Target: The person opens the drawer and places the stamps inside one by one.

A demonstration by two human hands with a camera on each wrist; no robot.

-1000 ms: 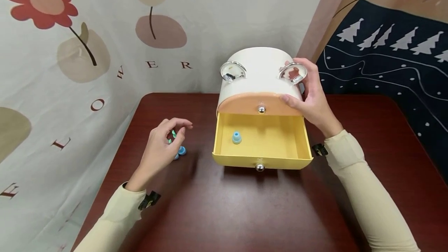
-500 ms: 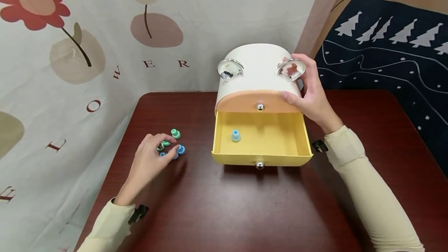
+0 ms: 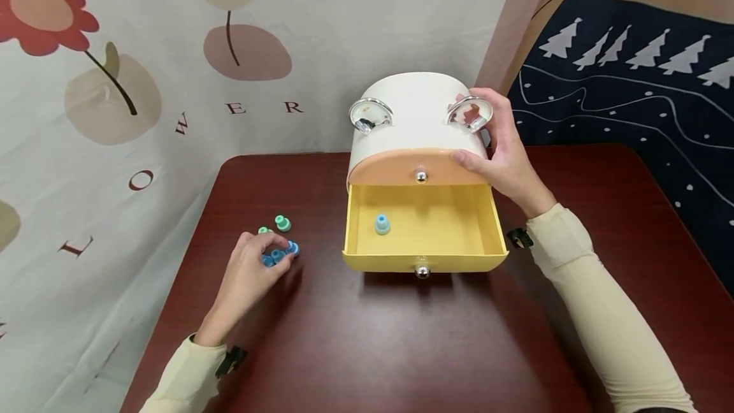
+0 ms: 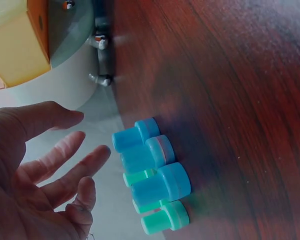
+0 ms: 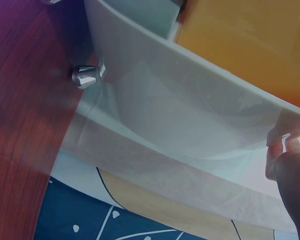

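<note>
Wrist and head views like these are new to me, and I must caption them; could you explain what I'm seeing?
There's no machine, just a person's left hand and right hand. The wide view is from the head, looking down; the closer two are from each wrist. On the dark red table stands a white cabinet, its yellow drawer open with one light blue piece inside. The right hand grips the cabinet's side. The left hovers by blue pieces and green pieces, apparently holding none.

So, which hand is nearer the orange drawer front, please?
The right hand: its thumb lies against the orange drawer front; the left hand is off to the left, by the blue pieces.
</note>
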